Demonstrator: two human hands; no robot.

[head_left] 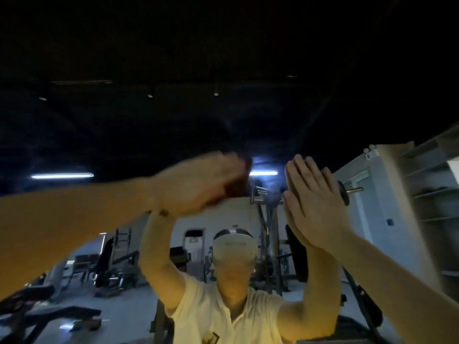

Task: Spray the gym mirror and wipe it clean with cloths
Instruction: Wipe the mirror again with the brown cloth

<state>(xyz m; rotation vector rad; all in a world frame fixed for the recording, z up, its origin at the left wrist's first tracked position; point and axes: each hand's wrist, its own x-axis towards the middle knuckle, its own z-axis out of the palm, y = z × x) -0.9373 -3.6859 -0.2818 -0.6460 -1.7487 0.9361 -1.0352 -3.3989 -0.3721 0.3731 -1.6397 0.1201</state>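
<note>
The mirror (154,125) filled the frame. The right hand (315,202) lay flat on the glass right of centre, fingers straight and together, apparently to brace the person. The left hand (196,182), at centre, pressed a dark red cloth (237,188) to the glass, presumably to wipe. Blur hid whether its fingers curled round the cloth, which was mostly covered. No spray bottle was visible.

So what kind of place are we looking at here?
A gym, most likely, seen reflected in a big wall mirror. The signs are a barbell carrying a plate at the right, weight benches at the left, and a tall steel machine frame behind the person's reflection.
</note>
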